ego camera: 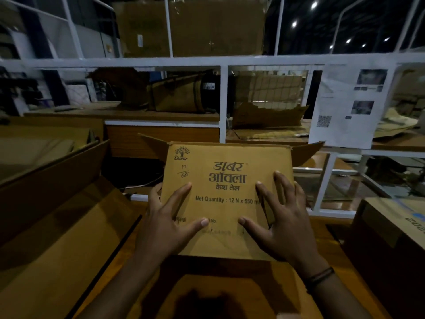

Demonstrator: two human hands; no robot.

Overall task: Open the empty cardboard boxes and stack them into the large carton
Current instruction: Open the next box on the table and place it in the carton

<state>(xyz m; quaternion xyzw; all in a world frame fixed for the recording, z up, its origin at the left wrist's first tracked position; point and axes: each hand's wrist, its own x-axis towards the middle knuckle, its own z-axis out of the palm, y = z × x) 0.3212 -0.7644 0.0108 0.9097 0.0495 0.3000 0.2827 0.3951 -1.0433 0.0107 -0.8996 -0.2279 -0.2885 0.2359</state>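
Fingers (181,192) spread wide and nearly straight on both sides: our left hand (158,233) and right hand (287,229) press flat on the near face of the printed cardboard box (264,162), pinching nothing. We note the box stands centre, top flaps splayed outward, nearer than the white shelving (223,100). Large carton (53,176) lies open at left.

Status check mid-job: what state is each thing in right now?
Box, top flaps splayed open, held between both hands.
Left hand, fingers spread, pressing the box's face.
Right hand, fingers spread, pressing the box's face.
Carton, open, flap folded out, cardboard inside.
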